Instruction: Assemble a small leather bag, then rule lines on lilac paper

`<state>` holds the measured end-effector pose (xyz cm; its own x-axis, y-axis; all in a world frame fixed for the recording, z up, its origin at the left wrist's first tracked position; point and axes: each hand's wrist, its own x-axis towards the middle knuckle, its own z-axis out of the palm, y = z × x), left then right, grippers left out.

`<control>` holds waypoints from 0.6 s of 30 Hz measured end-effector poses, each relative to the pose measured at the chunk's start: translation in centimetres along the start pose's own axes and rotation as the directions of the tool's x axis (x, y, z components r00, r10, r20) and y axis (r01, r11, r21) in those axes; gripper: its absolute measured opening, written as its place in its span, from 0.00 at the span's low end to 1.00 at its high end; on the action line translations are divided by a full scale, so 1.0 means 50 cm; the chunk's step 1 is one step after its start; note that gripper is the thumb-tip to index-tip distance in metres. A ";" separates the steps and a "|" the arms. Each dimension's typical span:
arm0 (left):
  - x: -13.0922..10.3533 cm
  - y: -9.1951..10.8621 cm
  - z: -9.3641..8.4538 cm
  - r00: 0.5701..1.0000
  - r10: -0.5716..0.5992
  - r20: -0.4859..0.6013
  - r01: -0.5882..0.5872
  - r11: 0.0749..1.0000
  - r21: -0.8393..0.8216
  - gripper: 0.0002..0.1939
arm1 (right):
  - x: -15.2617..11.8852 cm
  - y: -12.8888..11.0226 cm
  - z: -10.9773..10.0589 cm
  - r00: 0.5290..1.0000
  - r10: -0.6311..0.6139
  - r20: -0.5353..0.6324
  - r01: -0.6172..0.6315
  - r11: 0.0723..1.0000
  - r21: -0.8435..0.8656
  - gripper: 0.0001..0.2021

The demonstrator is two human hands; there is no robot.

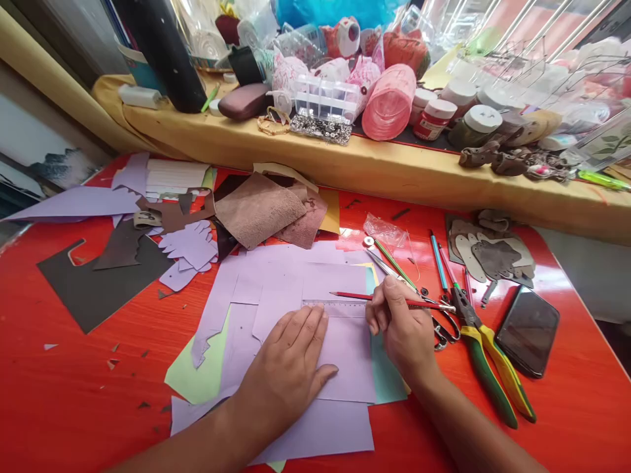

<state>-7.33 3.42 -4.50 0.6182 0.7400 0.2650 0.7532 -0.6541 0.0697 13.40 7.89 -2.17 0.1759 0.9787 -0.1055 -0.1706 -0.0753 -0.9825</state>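
Observation:
My left hand (290, 355) lies flat with its fingers stretched out on a sheet of purple paper (345, 355). Its fingertips reach the left end of a clear ruler (345, 307) that lies across the sheet. In my right hand (404, 322), the fingers are closed around a red pencil (352, 295). The pencil lies nearly level over the paper, its tip pointing left just above the ruler's edge. Beneath are more purple sheets, a green sheet (204, 368) and a teal sheet (387, 374). Scissors (446, 328) rest beside my right hand, partly hidden by it.
Pliers (486, 355) and a phone (528, 332) lie at the right, near cut leather pieces (495, 253). Brown leather scraps (261, 207) and a black sheet (98, 282) are at the left. Behind, a cloth-covered ledge (221, 148) bears jars, a bead box (325, 105) and a black bottle (165, 52).

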 end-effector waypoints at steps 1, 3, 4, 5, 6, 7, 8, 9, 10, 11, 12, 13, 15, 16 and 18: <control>0.001 0.000 -0.001 1.000 -0.001 -0.006 0.001 1.000 -0.007 0.30 | 0.002 0.005 0.000 1.000 0.001 -0.009 -0.001 1.000 0.013 0.25; 0.003 -0.001 -0.002 1.000 -0.006 -0.010 0.006 1.000 -0.016 0.29 | 0.004 0.014 -0.004 0.999 0.006 -0.032 -0.005 0.999 0.044 0.25; 0.004 -0.001 -0.003 1.000 -0.008 -0.010 0.008 1.000 -0.020 0.29 | 0.004 0.017 -0.006 0.999 0.011 -0.041 -0.009 0.998 0.056 0.25; 0.004 -0.001 -0.003 1.000 -0.009 -0.008 0.008 1.000 -0.024 0.28 | 0.003 0.020 -0.009 0.999 0.015 -0.048 -0.012 0.998 0.066 0.24; 0.005 -0.001 -0.003 1.000 -0.008 -0.005 0.008 1.000 -0.027 0.28 | 0.002 0.021 -0.011 0.999 0.018 -0.051 -0.015 0.997 0.073 0.24; 0.004 -0.002 -0.003 1.000 -0.007 -0.002 0.007 1.000 -0.031 0.28 | 0.001 0.021 -0.013 0.998 0.020 -0.051 -0.016 0.997 0.077 0.24; 0.004 -0.002 -0.003 1.000 -0.005 0.000 0.005 0.999 -0.035 0.28 | -0.001 0.021 -0.015 0.998 0.021 -0.051 -0.017 0.997 0.077 0.23; 0.004 -0.003 -0.003 1.000 -0.005 0.000 0.005 0.999 -0.038 0.28 | -0.002 0.021 -0.016 0.998 0.021 -0.052 -0.017 0.997 0.077 0.23; 0.004 -0.004 -0.003 1.000 -0.008 0.002 0.008 0.999 -0.041 0.28 | -0.003 0.020 -0.016 0.998 0.020 -0.053 -0.016 0.997 0.075 0.23; 0.003 -0.004 -0.003 1.000 -0.011 0.003 0.011 0.999 -0.042 0.28 | -0.003 0.020 -0.016 0.998 0.019 -0.053 -0.015 0.997 0.071 0.23; 0.003 -0.005 -0.004 1.000 -0.015 0.006 0.015 0.999 -0.043 0.28 | -0.004 0.019 -0.015 0.998 0.018 -0.053 -0.014 0.998 0.067 0.23; 0.003 -0.005 -0.004 1.000 -0.017 0.010 0.017 0.999 -0.045 0.28 | -0.004 0.018 -0.014 0.998 0.016 -0.052 -0.013 0.998 0.064 0.23; 0.003 -0.006 -0.005 1.000 -0.016 0.018 0.017 0.999 -0.050 0.28 | -0.005 0.016 -0.011 0.999 0.016 -0.050 -0.013 0.998 0.058 0.23; 0.003 -0.007 -0.006 1.000 -0.014 0.021 0.015 0.998 -0.054 0.28 | -0.005 0.015 -0.010 0.999 0.016 -0.050 -0.013 0.998 0.056 0.23; 0.004 -0.007 -0.007 1.000 -0.014 0.022 0.015 0.998 -0.061 0.28 | -0.006 0.013 -0.008 0.999 0.016 -0.048 -0.013 0.999 0.049 0.23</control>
<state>-7.55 3.74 -4.13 0.6125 0.7524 0.2424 0.7473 -0.6511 0.1327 13.64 7.48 -2.82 0.2191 0.9673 -0.1280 -0.2203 -0.0787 -0.9722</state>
